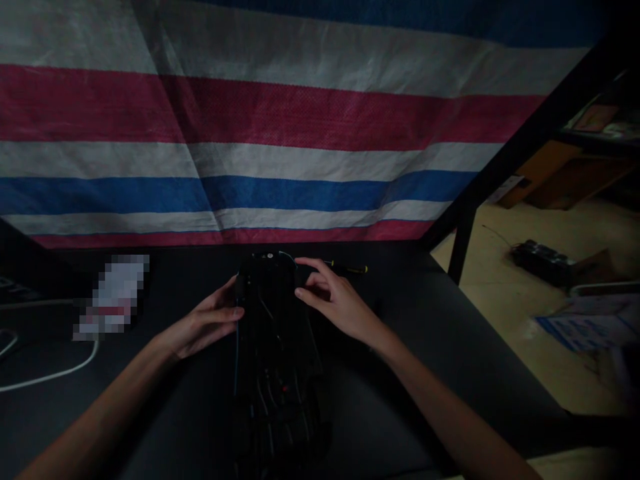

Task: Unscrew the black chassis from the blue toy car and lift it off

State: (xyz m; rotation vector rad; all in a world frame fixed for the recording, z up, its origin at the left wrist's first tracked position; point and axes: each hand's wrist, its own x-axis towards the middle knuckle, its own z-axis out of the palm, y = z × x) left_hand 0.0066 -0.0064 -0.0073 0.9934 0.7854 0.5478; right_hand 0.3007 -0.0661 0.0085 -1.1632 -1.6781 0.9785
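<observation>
Black all over, a long wired device [273, 340] stretches away from the person on the dark table [400, 347], its far end between both hands. From here I see the left hand [207, 325] grasping its left edge, thumb on top; the right hand [335, 300] curls at the right edge, though I can't tell whether it grips. Just beyond lies a yellow-and-black screwdriver [353, 269]; behind, a striped sheet [300, 167] hangs.
</observation>
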